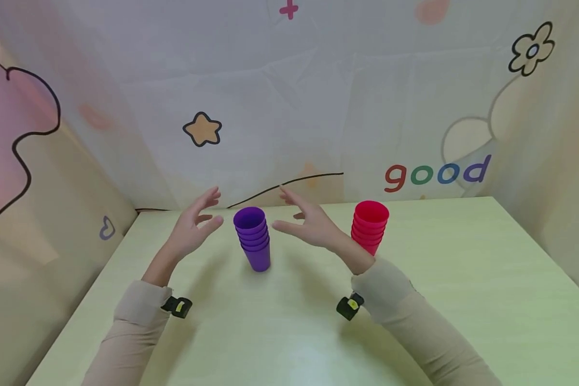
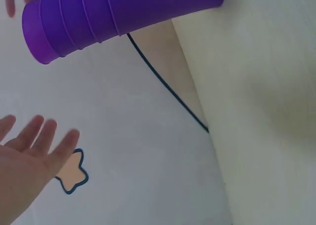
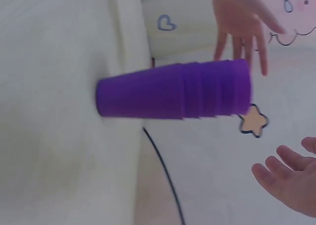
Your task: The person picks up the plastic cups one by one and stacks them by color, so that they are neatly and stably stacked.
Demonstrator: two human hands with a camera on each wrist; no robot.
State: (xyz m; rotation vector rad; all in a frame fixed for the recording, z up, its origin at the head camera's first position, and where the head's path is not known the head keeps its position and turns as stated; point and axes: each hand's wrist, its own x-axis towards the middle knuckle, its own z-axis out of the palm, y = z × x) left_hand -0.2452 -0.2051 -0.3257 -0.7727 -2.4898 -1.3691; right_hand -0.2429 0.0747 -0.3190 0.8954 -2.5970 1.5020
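A stack of several purple cups (image 1: 258,256), nested with their mouths up, stands on the table between the two hands. My left hand (image 1: 195,225) hovers to the left of the stack, fingers spread and apart from it. On the other side, my right hand (image 1: 311,220) is held in the air with fingers extended, holding nothing. In the left wrist view the purple cups (image 2: 148,8) lie beyond the spread left fingers. The right wrist view shows the same cups (image 3: 148,92) between both hands. A stack of red cups (image 1: 369,230) stands behind the right wrist, its lower part hidden.
The pale green table (image 1: 289,338) ends at a printed cloth backdrop (image 1: 289,118) at the back and sides. Each sleeve carries a small black wrist camera, one at the left cuff (image 1: 178,306) and one at the right cuff (image 1: 350,306).
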